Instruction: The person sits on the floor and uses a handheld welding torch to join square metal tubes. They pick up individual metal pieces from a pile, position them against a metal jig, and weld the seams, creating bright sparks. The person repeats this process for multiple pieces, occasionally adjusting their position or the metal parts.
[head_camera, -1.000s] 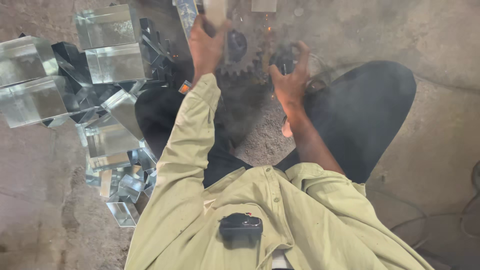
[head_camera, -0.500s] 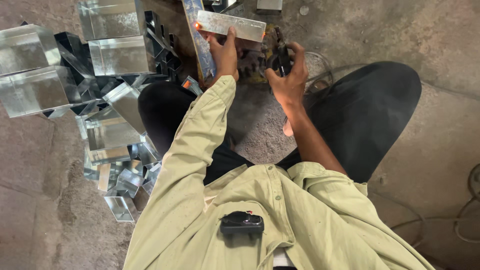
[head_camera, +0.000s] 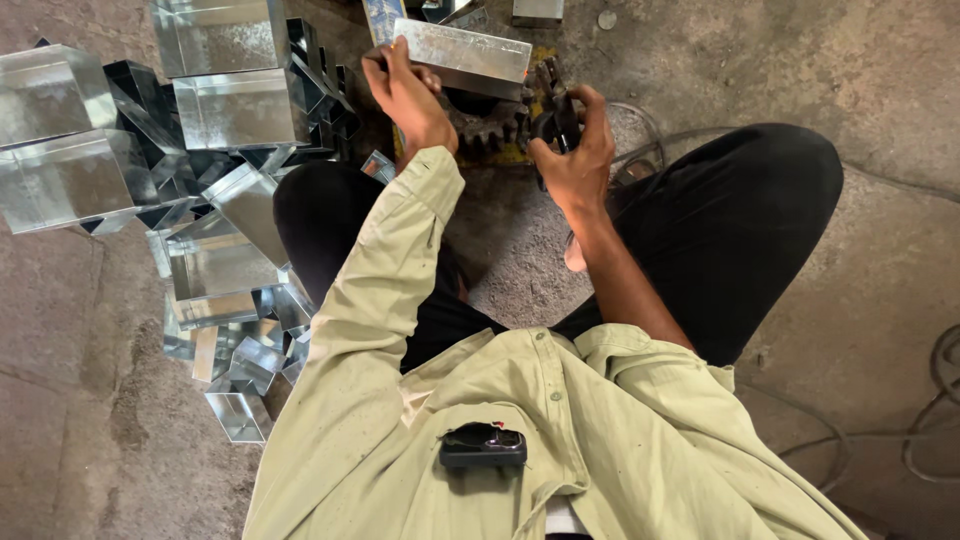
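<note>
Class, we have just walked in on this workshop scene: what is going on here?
A person sits on a concrete floor over a small geared machine. The left hand holds a shiny rectangular sheet-metal piece at the machine, while the right hand grips a dark handle beside the gears. To the person's left lies a heap of folded sheet-metal boxes.
</note>
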